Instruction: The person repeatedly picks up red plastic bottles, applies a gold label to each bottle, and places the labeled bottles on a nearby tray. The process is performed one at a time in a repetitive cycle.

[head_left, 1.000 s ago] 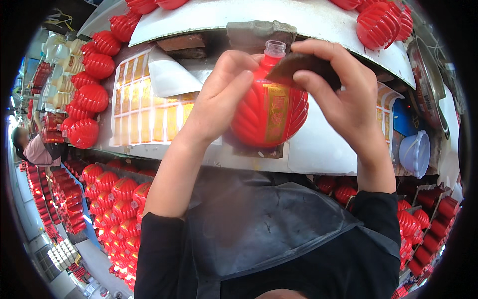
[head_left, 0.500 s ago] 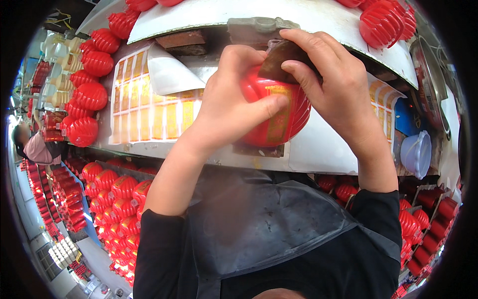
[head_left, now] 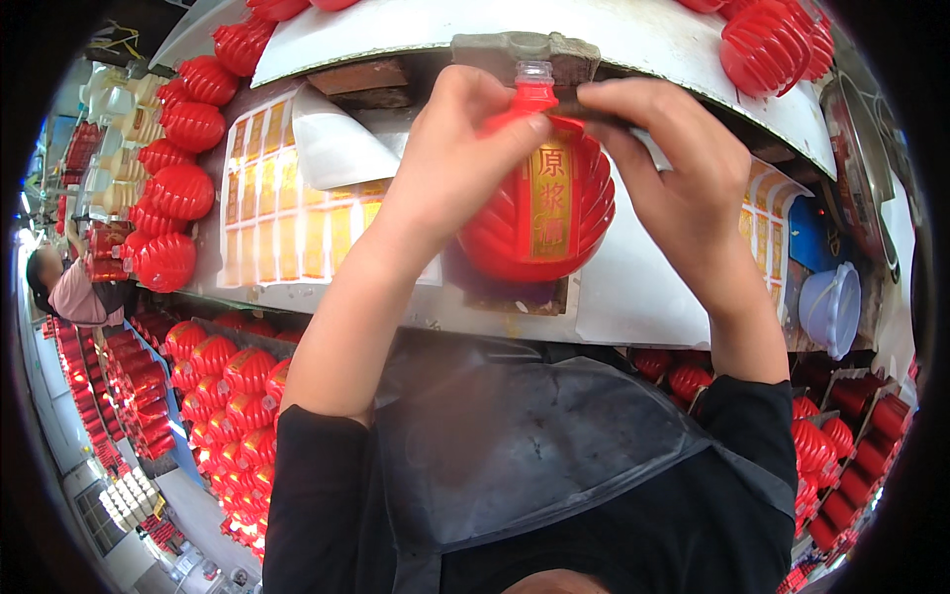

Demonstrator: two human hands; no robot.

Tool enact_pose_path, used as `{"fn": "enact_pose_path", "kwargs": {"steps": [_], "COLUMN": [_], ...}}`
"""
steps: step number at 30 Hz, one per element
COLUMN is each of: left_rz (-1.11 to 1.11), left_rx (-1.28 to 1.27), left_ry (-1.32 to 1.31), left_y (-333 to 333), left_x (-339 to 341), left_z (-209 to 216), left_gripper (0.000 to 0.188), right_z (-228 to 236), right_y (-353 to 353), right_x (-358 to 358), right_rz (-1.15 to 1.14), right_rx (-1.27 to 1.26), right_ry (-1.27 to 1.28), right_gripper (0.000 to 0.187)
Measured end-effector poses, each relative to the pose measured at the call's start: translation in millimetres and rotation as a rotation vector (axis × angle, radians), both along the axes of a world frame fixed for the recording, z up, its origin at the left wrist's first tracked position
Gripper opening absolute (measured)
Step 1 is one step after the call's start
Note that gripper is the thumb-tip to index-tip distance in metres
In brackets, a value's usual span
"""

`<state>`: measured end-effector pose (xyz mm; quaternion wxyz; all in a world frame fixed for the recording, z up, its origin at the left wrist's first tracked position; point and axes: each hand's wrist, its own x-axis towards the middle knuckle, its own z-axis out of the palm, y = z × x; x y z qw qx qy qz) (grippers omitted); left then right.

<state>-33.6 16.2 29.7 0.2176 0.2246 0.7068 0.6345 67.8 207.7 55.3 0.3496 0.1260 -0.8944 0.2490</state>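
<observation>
On the bench in front of me stands a round, ribbed red bottle (head_left: 592, 213) with a clear threaded neck. A gold and red label (head_left: 551, 220) lies down its near face. My left hand (head_left: 457, 144) is closed round the bottle's upper left side, thumb at the label's top by the neck. At the bottle's upper right, my right hand (head_left: 678, 148) pinches a thin dark flat scraper (head_left: 584, 112), seen nearly edge-on near the label's top end. Left of the bottle lies a sheet of gold labels (head_left: 302, 247), its backing (head_left: 336, 144) curled up.
A second label sheet (head_left: 764, 223) lies right, beside a pale blue bucket (head_left: 829, 309). Red bottles (head_left: 188, 188) line the left; more stand on the white board (head_left: 633, 35) ahead. Several fill racks below (head_left: 242, 411). Another person (head_left: 74, 292) is at far left.
My right hand has turned the scraper from flat across the bottle to nearly edge-on. The bottle now stands more upright to view, its neck and most of the label uncovered. My left hand has shifted up.
</observation>
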Motion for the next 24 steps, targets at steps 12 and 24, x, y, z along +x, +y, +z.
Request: {"fn": "enact_pose_path", "kwargs": {"steps": [12, 24], "left_rz": [0.064, -0.118], "left_rx": [0.109, 0.093], "left_ry": [-0.278, -0.163], "left_y": [-5.2, -0.4], "left_x": [-3.7, 1.6], "left_z": [1.2, 28.2], "left_gripper": [0.015, 0.031], "right_z": [-28.4, 5.9], "right_y": [-33.4, -31.4], "right_x": [63.2, 33.9], "right_rz": [0.244, -0.117], "right_rx": [-0.014, -0.646], "right_ry": [0.053, -0.132], "right_gripper": [0.026, 0.029]}}
